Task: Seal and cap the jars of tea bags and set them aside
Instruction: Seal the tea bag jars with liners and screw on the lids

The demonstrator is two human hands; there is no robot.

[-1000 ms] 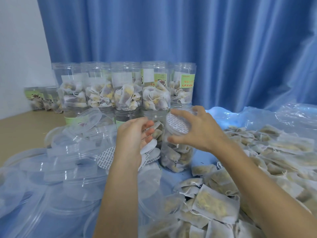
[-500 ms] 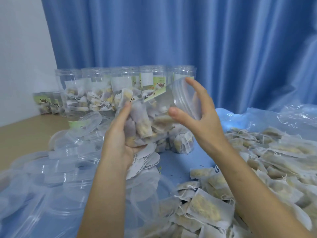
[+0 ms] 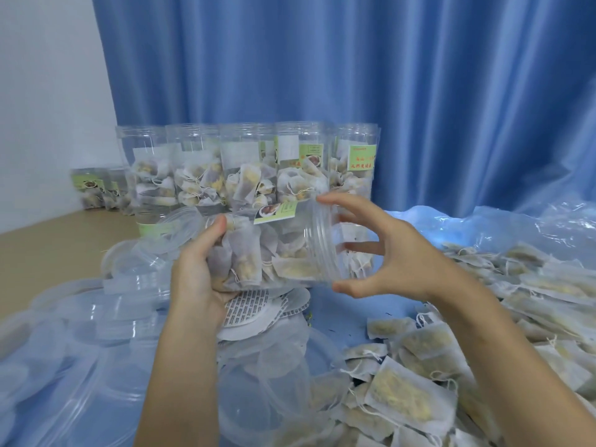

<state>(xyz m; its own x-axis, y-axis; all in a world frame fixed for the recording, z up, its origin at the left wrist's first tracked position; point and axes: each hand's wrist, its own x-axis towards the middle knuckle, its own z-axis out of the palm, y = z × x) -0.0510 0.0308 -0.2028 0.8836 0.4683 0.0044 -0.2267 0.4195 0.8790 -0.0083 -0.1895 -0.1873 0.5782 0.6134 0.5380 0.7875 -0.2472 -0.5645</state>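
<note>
**Item: clear jar of tea bags, held sideways between both hands**

We record the jar (image 3: 274, 250) lying nearly horizontal in the air, above the blue sheet (image 3: 335, 321), its threaded neck pointing to our right and its green label (image 3: 279, 210) facing up. It is packed with white tea bags.

Left hand (image 3: 200, 275): we cup the base end from below and behind, thumb along the front wall, fingers curled under; the jar is gripped.

Right hand (image 3: 387, 256): we reach round the threaded neck with index finger over the top rim and thumb under the lower rim. The remaining fingers spread behind the mouth. We cannot tell whether a cap or seal sits on the opening.

Directly beneath the jar: a small heap of printed seal discs (image 3: 251, 312), just clear of the left wrist.

To our left: a spread of clear plastic lids (image 3: 129, 285), overlapping, reaching to the near edge of view.

To our right and front: a pile of loose tea bags (image 3: 451, 366), crowding up to the right forearm.

Behind: a stacked row of filled jars (image 3: 245, 169) against the blue curtain (image 3: 354, 75), close behind the held jar. More labelled jars (image 3: 96, 188) stand further left on the bare tabletop (image 3: 48, 246), by the white wall.
</note>
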